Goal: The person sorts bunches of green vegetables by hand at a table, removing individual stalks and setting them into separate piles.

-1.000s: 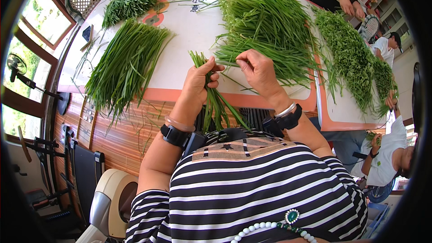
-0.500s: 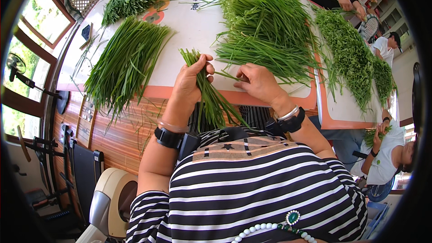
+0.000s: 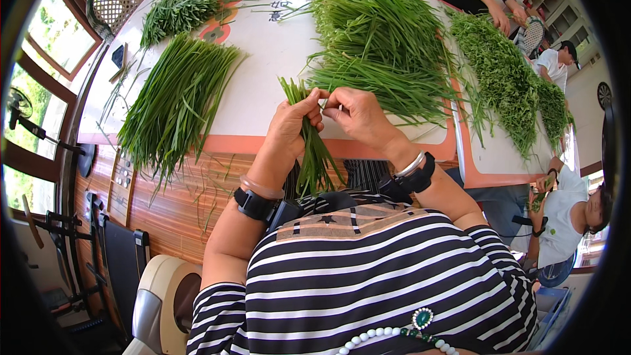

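I see a big white table (image 3: 263, 59) with an orange edge and a red flower (image 3: 215, 32) printed on it. A pile of long green stalks (image 3: 174, 95) lies on the left, its tips hanging over the near side. A much bigger heap (image 3: 381, 39) sits on the right. Smaller green piles lie toward the far side. Thin loose bits (image 3: 118, 102) lie at the left. Another white table (image 3: 490, 161) carries leafy greens (image 3: 496, 79).

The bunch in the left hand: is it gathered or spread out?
Gathered: the left hand is closed around the bunch, which hangs narrow below.
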Available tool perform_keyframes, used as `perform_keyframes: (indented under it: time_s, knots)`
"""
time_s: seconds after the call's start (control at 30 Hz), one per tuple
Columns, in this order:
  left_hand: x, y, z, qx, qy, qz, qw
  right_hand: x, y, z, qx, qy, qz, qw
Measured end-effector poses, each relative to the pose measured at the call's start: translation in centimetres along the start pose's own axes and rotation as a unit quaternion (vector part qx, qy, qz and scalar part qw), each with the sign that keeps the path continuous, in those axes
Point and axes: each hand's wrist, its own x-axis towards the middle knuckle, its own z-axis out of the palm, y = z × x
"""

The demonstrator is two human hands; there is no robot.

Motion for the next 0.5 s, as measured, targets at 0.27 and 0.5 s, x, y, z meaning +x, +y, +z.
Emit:
perform_keyframes:
  time_s: [0.27, 0.5]
  knots:
    - [0.4, 0.2, -0.8, -0.026, 0.005, 0.021, 0.999, 4.8, 3.3, -3.0, -0.346, -0.007, -0.074, 0.935]
    - [0.4, -0.1, -1.6, -0.024, -0.026, 0.029, 0.999, 6.4, 3.9, -5.0, -0.225, 0.087, -0.082, 0.967]
